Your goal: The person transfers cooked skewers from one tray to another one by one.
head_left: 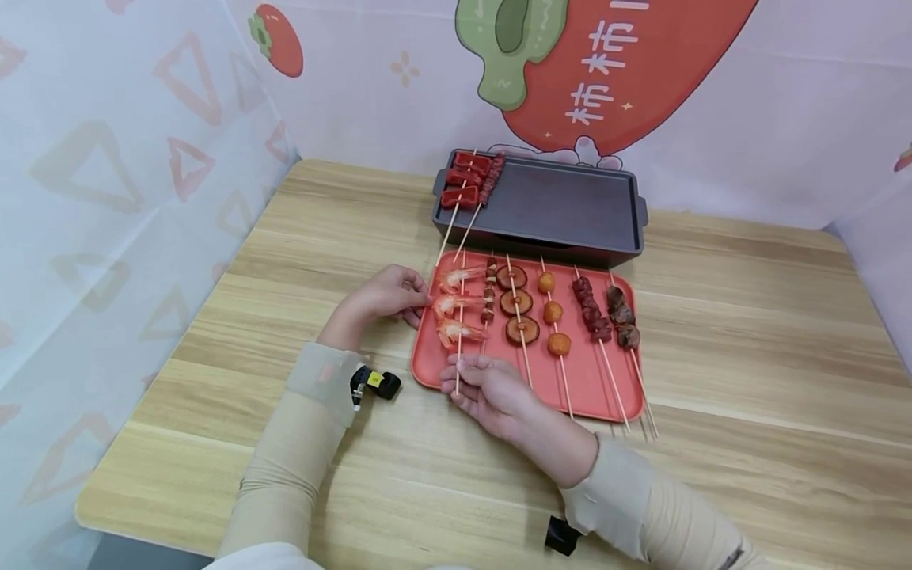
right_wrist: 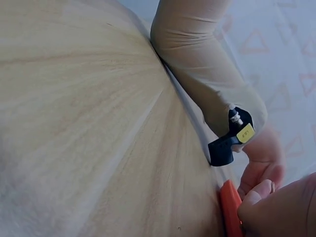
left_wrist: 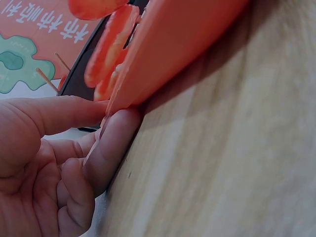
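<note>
The left hand (head_left: 385,299) rests on the table (head_left: 214,332) at the left edge of the tray (head_left: 591,380). Its fingers are curled, and the fingertips (left_wrist: 121,123) press against the tray rim (left_wrist: 163,64), as the left wrist view shows. Whether they also touch the shrimp cannot be told.

The right hand (head_left: 492,392) lies at the near edge of the tray. Its thumb and fingers pinch the lower end of the shrimp skewer (head_left: 458,328). The skewer lies at the far left of the tray, with three shrimp on it, stick pointing toward the person.

To the right of the shrimp skewer, in order, lie:
- a skewer of small pieces (head_left: 488,294),
- a mushroom skewer (head_left: 516,305),
- a skewer of round balls (head_left: 552,313),
- two meat skewers (head_left: 606,313).

All lie parallel on the tray, sticks toward the near edge. The sticks of the two rightmost skewers overhang the rim.

Behind the tray, just beside it, stands a dark grill pan (head_left: 556,206). Two skewers of red pieces (head_left: 470,182) lie on its left end, their sticks overhanging toward the tray.

In the right wrist view, the tray corner (right_wrist: 229,207) shows beside the right hand (right_wrist: 281,207), with the left sleeve (right_wrist: 202,64) and its wrist camera (right_wrist: 232,138) beyond.
</note>
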`<state>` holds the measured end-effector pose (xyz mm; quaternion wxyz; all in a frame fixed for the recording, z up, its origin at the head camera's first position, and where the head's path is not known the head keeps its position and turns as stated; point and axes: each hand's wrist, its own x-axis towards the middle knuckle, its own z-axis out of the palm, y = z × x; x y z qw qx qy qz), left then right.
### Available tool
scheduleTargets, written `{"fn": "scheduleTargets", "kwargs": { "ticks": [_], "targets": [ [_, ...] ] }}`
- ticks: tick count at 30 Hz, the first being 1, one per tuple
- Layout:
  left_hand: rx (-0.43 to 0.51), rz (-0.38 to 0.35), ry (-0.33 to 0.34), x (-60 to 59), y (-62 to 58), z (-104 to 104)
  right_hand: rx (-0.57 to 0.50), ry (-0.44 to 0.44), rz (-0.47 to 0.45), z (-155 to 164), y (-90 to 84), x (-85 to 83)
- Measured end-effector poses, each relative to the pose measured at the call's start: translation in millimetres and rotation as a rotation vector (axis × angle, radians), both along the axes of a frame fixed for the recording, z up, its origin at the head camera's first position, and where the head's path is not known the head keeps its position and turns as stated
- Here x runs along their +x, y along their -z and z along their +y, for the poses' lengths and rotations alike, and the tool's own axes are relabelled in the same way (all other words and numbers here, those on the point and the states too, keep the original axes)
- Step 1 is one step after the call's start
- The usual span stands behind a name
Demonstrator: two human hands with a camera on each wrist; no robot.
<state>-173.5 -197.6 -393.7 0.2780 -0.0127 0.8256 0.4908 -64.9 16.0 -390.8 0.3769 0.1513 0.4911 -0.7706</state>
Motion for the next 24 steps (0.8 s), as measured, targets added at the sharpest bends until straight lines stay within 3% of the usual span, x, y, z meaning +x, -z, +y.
{"fn": "scheduleTargets", "kwargs": {
  "ticks": [9,17,24],
  "targets": [
    [0.013,0.008,-0.001,0.5,0.0,0,0.021,-0.026,-0.008,2,-3.2,-1.9],
    [-0.002,0.012,0.013,0.8,0.1,0,0.034,-0.13,-0.001,10,-21.4,-2.4],
    [0.001,0.008,0.006,0.0,0.7,0,0.034,-0.159,0.006,18,-32.4,-0.4]
  ]
}}
